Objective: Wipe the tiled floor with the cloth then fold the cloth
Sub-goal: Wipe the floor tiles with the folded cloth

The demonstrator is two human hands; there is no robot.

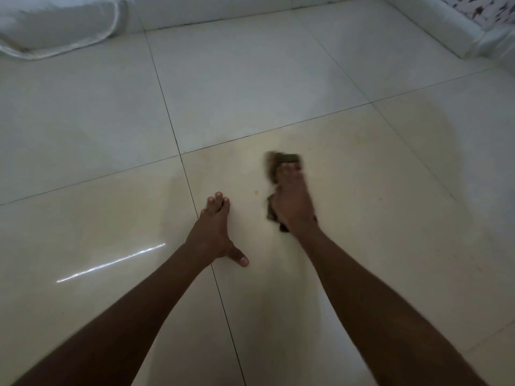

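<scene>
Dim, greenish light on my head view, with glare and motion blur.

I see a bright streak of glare on the glossy tiled floor (83, 151) beside my left forearm; the right hand (292, 201) and the cloth (274, 162) under it are smeared by blur, the left hand (214, 232) sharper. Grout lines bow toward the frame edges.

1. The left hand (216, 232) is laid flat on the tiled floor (278, 79), near the middle.
2. The cloth (281, 160) is pressed on the floor under the right hand (292, 201), just right of the left hand and slightly farther.
3. A bag (55, 26) is seen at the far left.
4. A raised ledge (459, 32) is set at the far right.
</scene>
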